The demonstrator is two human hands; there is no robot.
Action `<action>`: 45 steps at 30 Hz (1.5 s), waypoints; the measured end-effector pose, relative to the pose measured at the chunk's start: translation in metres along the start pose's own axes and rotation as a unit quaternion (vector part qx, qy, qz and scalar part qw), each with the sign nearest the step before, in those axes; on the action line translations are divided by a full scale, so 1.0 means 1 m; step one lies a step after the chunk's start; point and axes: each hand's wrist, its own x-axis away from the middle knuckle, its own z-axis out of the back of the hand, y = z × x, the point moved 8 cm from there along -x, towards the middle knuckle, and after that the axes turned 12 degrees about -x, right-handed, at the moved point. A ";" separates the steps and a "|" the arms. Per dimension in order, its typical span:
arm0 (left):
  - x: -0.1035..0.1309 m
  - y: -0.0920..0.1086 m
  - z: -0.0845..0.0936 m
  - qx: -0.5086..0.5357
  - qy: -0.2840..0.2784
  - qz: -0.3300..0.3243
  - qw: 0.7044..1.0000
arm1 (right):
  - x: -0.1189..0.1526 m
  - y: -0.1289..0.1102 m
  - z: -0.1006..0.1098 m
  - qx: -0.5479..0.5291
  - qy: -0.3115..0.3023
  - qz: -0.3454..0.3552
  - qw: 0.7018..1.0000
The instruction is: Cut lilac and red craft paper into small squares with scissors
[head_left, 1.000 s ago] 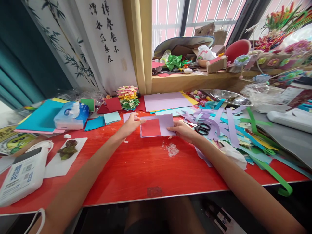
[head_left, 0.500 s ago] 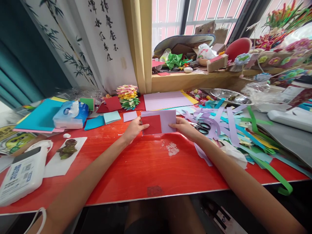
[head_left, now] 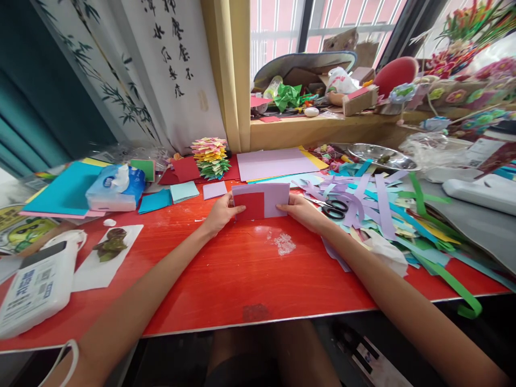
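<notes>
Between my two hands, upright above the red table, is a piece of lilac paper (head_left: 277,200), with a smaller red paper square (head_left: 250,206) lying against its left part. My left hand (head_left: 221,216) pinches the left edge, its thumb over the red square. At the right edge, my right hand (head_left: 300,210) grips the lilac paper with the thumb in front. Black-handled scissors (head_left: 335,209) lie just beyond my right hand, beside lilac paper strips (head_left: 355,204). Behind my left hand rest a small lilac square (head_left: 215,190), pale green squares (head_left: 184,191) and blue squares (head_left: 155,201).
A tiered paper ornament (head_left: 210,158) and large lilac sheets (head_left: 274,164) stand at the back. On the left are a tissue pack (head_left: 115,188) and a white device (head_left: 36,285). A metal dish (head_left: 382,156) sits behind the strips. White bits (head_left: 284,244) lie on the red table (head_left: 209,290).
The papers and both hands stay nearly in place. The view has shifted slightly, and the lilac paper stands a little more upright.
</notes>
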 end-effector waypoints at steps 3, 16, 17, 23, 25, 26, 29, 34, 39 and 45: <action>0.000 0.000 0.000 -0.001 0.007 0.005 1.000 | 0.000 -0.001 -0.002 -0.003 -0.007 -0.002 1.000; 0.004 0.009 -0.003 0.106 0.013 0.048 0.993 | 0.012 -0.023 -0.021 -0.142 -0.049 -0.044 0.988; 0.006 0.012 -0.004 0.116 0.019 0.053 0.992 | 0.015 -0.027 -0.026 -0.150 -0.068 -0.047 0.985; 0.014 0.029 -0.009 0.156 0.053 0.039 0.986 | 0.023 -0.033 -0.047 -0.169 -0.126 -0.062 0.976; 0.016 0.031 -0.010 0.162 0.058 0.031 0.985 | 0.021 -0.030 -0.043 -0.185 -0.100 -0.060 0.976; 0.016 0.032 -0.011 0.165 0.060 0.029 0.984 | 0.020 -0.027 -0.040 -0.198 -0.087 -0.061 0.974; 0.017 0.032 -0.011 0.168 0.065 0.024 0.983 | 0.018 -0.020 -0.038 -0.225 -0.065 -0.072 0.970; 0.017 0.034 -0.011 0.161 0.074 0.013 0.984 | 0.017 -0.024 -0.043 -0.161 -0.005 -0.032 0.986; 0.018 0.033 -0.012 0.133 0.077 0.019 0.988 | 0.017 -0.023 -0.039 -0.115 0.083 0.005 0.990; 0.017 0.032 -0.013 0.122 0.072 0.025 0.990 | 0.015 -0.019 -0.034 -0.126 0.092 0.007 0.988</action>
